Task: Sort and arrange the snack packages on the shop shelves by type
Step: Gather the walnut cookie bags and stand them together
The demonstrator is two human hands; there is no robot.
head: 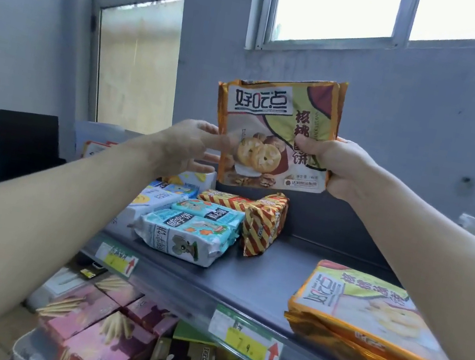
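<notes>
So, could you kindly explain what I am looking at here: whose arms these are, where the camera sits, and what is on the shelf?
There is no machine here. A person wears one camera on the head, so this single picture looks forward and down along both bare arms. The right hand holds an orange walnut-biscuit pack upright above the shelf, its grip curled round the lower right edge. A second pack seems tucked behind it. The left hand, fingers straight, reaches to the pack's left edge. On the shelf lie a stack of matching orange packs at the right, and teal bear-biscuit packs and red-and-yellow striped packs at the left. Pink boxes sit on the shelf below.
</notes>
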